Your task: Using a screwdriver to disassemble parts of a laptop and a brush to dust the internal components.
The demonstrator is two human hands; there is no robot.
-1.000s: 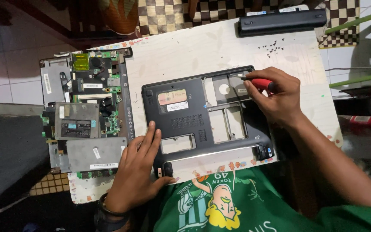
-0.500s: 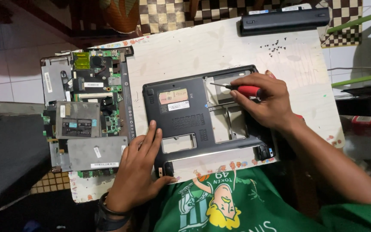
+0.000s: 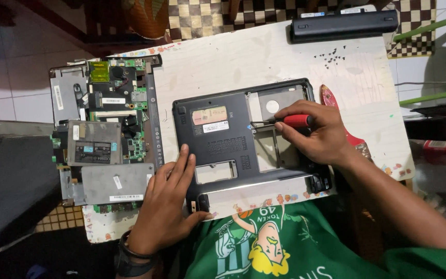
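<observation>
On the near edge of the worktop (image 3: 285, 57), the left hand (image 3: 166, 199) lies flat, fingers spread, on the black laptop base (image 3: 215, 147). Beyond, the right hand (image 3: 318, 134) grips a red-handled screwdriver (image 3: 290, 121), its tip inside the base's open bay.

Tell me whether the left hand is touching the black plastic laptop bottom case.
Touching. The head view shows the left hand lying flat with its fingers spread over the lower left corner of the black plastic laptop bottom case, no gap visible.
</observation>
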